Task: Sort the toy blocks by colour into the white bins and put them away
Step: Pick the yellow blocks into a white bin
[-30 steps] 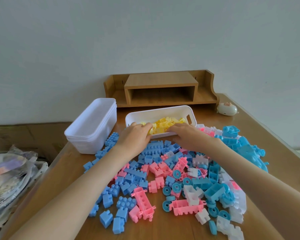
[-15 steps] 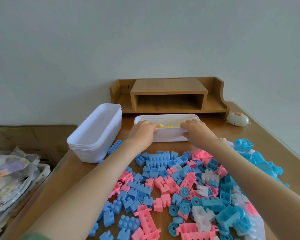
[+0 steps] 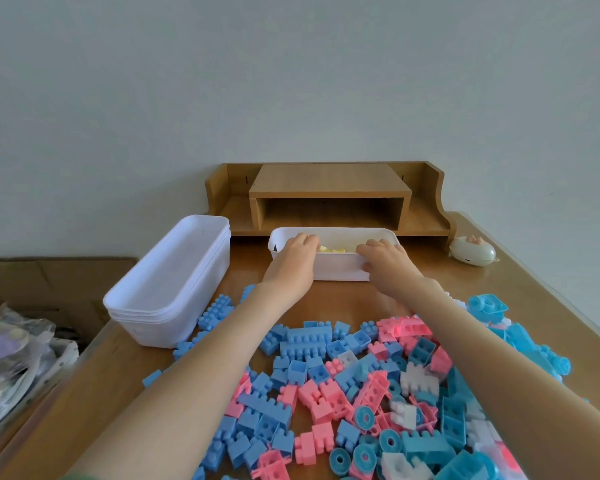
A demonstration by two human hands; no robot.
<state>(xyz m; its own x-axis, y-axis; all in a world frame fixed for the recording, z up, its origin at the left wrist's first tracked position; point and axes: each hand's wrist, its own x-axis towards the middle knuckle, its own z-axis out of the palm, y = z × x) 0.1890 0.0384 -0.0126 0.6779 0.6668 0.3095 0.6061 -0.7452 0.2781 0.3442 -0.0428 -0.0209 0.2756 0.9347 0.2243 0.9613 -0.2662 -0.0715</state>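
Fingers [image 3: 307,239] of left hand [image 3: 291,268] and right hand [image 3: 390,268] are hooked over the near rim of the white bin [image 3: 340,271]; it is gripped two-handed. Yellow blocks [image 3: 333,250] are held inside. Bin is set by the desk [image 3: 520,282] far edge, long axis left-right, shelf [image 3: 329,188] opening straight behind; hands equally near

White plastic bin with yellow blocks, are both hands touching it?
Touching. Head view: left hand and right hand grip the white plastic bin over its rim.
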